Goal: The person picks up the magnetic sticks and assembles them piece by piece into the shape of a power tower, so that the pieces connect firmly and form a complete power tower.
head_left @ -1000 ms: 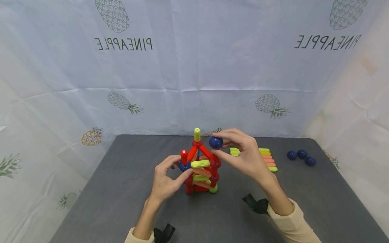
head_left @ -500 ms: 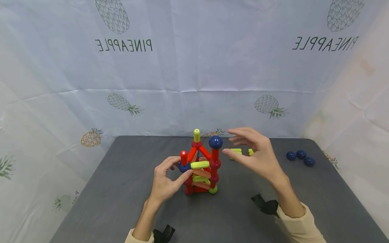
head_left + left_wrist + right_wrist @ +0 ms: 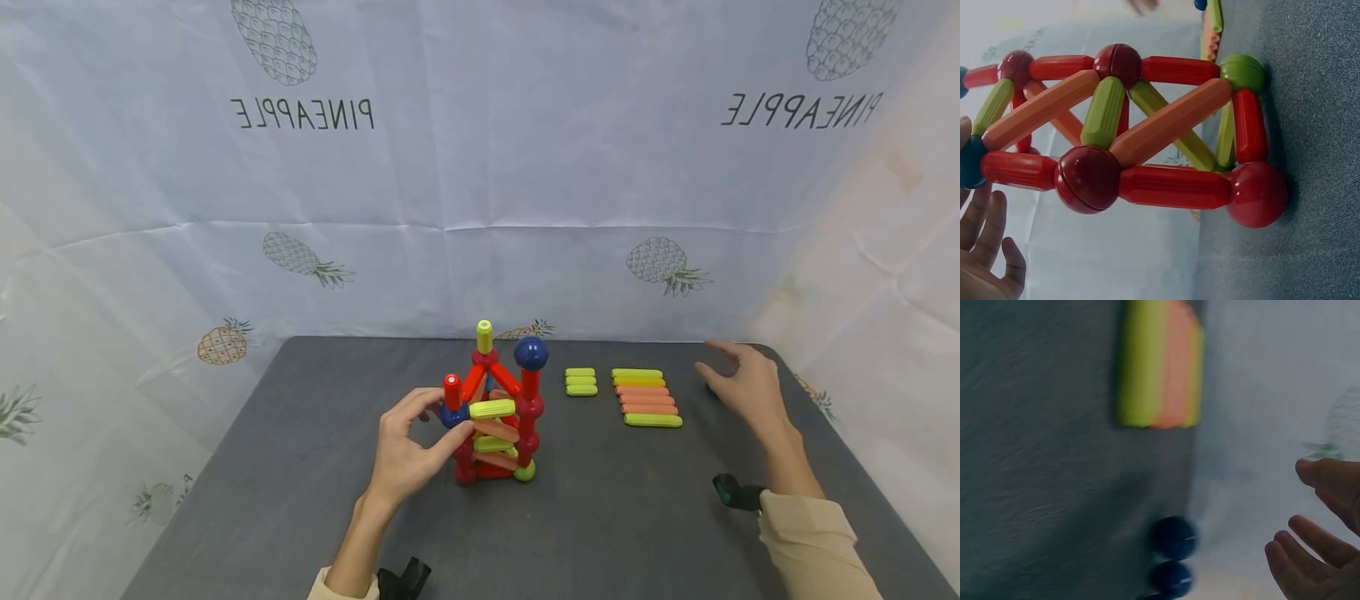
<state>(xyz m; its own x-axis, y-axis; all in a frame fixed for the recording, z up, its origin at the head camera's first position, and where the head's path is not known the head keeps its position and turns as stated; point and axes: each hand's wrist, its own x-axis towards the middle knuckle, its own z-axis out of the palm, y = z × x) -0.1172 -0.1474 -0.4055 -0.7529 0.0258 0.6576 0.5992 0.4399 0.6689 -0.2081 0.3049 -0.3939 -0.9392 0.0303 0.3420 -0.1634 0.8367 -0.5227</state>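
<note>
A tower of magnetic rods and balls [image 3: 491, 408] stands on the dark table, with red rods, red balls and orange diagonals. My left hand [image 3: 412, 450] pinches the blue ball [image 3: 454, 415] at its upper left corner between thumb and fingers; that ball also shows at the edge of the left wrist view. Another blue ball [image 3: 532, 353] tops the upright red rod at the tower's right. At the far right my right hand [image 3: 750, 392] is spread and holds nothing. Loose blue balls [image 3: 1174, 537] lie near it, mostly hidden by the hand in the head view.
Three short yellow-green rods [image 3: 581, 382] lie just right of the tower. Beside them is a row of longer yellow-green, yellow and orange rods [image 3: 648, 398]. A pale cloth [image 3: 480, 167] printed with pineapples hangs behind the table.
The right hand has let go of the blue ball on top of the tower's right rod. It has moved right, over the loose balls. The left hand has kept its place.
</note>
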